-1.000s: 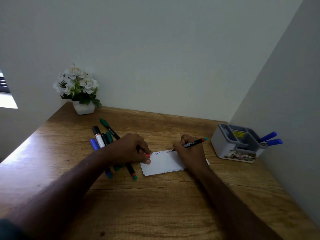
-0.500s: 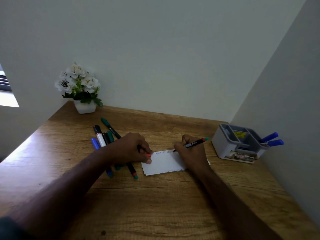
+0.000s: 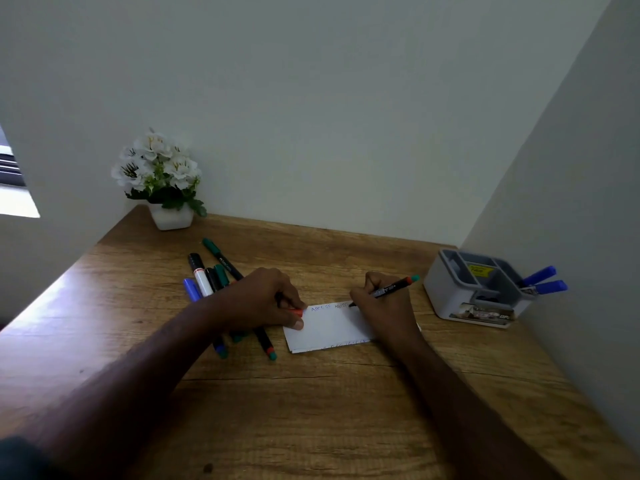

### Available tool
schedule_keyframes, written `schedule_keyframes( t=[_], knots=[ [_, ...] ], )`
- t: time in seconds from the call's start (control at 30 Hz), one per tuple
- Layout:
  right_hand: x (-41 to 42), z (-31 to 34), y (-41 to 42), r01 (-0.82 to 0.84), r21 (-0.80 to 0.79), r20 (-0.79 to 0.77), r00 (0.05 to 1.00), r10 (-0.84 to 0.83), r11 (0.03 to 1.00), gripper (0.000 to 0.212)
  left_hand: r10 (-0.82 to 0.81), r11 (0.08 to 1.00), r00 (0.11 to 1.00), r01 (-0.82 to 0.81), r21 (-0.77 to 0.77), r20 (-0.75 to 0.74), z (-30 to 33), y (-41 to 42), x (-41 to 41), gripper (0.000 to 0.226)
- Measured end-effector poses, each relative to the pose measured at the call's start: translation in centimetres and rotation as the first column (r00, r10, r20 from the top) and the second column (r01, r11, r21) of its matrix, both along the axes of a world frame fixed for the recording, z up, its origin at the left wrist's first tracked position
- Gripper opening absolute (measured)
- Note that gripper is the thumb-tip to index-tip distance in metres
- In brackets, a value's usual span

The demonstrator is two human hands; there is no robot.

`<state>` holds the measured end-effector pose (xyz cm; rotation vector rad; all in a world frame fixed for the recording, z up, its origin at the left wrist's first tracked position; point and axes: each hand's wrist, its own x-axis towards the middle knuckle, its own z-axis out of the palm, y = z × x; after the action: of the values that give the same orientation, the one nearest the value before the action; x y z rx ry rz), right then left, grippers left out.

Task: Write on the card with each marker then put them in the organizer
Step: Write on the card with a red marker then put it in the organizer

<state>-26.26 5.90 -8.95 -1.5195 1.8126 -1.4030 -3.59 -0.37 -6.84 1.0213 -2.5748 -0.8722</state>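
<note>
1. At the middle of the wooden desk point(image 3: 311, 410) lies the white card point(image 3: 329, 329), with blue and red lettering along its far edge and a faint line of writing near its close edge.
2. Right hand point(image 3: 384, 306) rests on the card's 3 o'clock end, fingers curled round a black marker point(image 3: 389, 289) with a red band and a teal end; the tip touches the card's far edge beside the red letters.
3. Left hand point(image 3: 263, 299) sits at the card's 9 o'clock corner, thumb pressed on the card, fingers pinching a small red cap point(image 3: 297, 311).
4. Loose markers point(image 3: 211, 271) lie in a bunch at 10 o'clock from the card, partly under the left hand: green-capped, black-and-white, blue-capped and black ones.
5. Grey organizer point(image 3: 474, 289) stands at 3 o'clock from the card, well apart from it, near the right wall.
6. Two blue markers point(image 3: 543, 280) lean out of the organizer's right-hand compartment.
7. White potted flowers point(image 3: 159, 174) stand at 11 o'clock, in the desk's far left corner.
</note>
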Motion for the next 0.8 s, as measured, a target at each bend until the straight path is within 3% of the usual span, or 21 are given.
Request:
schedule_keyframes(
  t=[0.47, 0.63, 0.8],
  knots=[
    [-0.1, 0.0, -0.2, 0.014, 0.0, -0.009, 1.0, -0.014, 1.0, 0.026, -0.004, 1.0, 1.0, 0.005, -0.023, 0.026, 0.1, 0.1, 0.0, 0.037],
    [-0.4, 0.9, 0.7, 0.025, -0.147, 0.062, 0.998, -0.016, 0.989, 0.023, 0.025, 0.999, 1.0, -0.025, -0.035, -0.013, 0.3, 0.1, 0.1, 0.036],
    [0.0, 1.0, 1.0, -0.112, -0.179, -0.147, 0.985, 0.086, 0.977, 0.013, -0.001, 0.999, 0.999, -0.001, -0.053, -0.041, 0.3, -0.1, 0.5, 0.024]
  ],
)
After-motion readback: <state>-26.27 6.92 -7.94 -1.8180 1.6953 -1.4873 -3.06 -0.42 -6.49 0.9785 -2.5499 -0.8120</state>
